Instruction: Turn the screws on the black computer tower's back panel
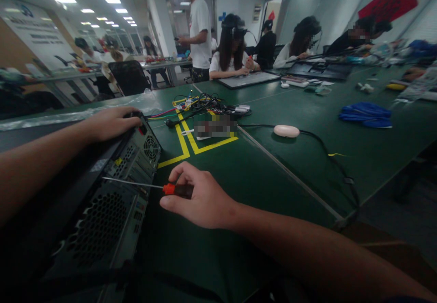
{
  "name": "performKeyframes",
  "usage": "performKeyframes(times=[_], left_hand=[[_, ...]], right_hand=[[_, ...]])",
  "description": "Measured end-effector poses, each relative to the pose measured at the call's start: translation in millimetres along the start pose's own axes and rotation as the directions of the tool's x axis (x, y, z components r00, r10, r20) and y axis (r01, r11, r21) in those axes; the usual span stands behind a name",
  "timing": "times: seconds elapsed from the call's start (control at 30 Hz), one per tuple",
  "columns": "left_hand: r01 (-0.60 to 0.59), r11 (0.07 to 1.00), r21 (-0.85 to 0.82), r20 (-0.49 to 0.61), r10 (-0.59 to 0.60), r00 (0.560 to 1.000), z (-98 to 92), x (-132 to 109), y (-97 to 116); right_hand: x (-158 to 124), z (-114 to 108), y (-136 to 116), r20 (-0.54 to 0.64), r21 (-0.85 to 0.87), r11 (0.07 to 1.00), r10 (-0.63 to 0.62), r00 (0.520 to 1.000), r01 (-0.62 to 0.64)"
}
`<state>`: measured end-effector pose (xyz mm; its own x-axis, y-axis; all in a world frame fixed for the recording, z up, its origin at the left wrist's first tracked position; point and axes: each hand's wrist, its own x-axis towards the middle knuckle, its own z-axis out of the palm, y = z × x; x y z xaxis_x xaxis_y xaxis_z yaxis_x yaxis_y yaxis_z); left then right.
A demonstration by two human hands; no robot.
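Note:
A black desktop computer case (102,202) lies on its side on the green table (259,175), its rear panel with fan grilles facing me. My left hand (111,121) rests flat on the case's far top corner, fingers curled over the edge. My right hand (200,198) is closed round a screwdriver (150,186) with a red and black handle. Its thin metal shaft points left, and the tip sits against the rear panel of the case.
Yellow tape lines, a tangle of cables (205,105) and a white oval device (286,130) with a black cord lie beyond the case. Blue cloth (367,114) lies to the right. Several people sit or stand at the far tables.

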<state>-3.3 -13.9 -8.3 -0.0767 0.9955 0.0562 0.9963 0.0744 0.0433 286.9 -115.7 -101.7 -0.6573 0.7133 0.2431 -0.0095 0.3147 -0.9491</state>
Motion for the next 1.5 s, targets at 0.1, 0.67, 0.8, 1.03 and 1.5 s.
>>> performKeyframes(times=[0.1,0.67,0.8,1.03,1.5], left_hand=[[0.005,1.0,0.004,-0.009,-0.005,1.0,0.6,1.4,-2.2],[-0.05,0.998,-0.041,-0.012,0.049,0.999,2.0,3.2,-9.5],[-0.013,0.999,-0.031,-0.011,0.012,1.0,0.2,-0.3,-4.4],[-0.014,1.0,-0.019,-0.009,0.014,1.0,0.8,-0.2,-2.6],[0.06,0.998,-0.019,-0.002,-0.06,0.998,9.5,13.0,-15.8]], right_hand=[[0.7,-0.4,1.8,0.023,-0.003,0.999,-0.035,0.999,0.035],[5.0,0.8,4.9,-0.045,-0.003,0.999,-0.045,0.998,0.045],[6.3,-2.2,0.5,-0.087,-0.062,0.997,-0.047,0.995,0.042],[4.5,-1.3,-2.0,-0.107,-0.137,0.989,-0.069,0.992,0.054],[1.7,-1.7,1.6,-0.06,-0.096,0.994,-0.057,0.997,0.051]])
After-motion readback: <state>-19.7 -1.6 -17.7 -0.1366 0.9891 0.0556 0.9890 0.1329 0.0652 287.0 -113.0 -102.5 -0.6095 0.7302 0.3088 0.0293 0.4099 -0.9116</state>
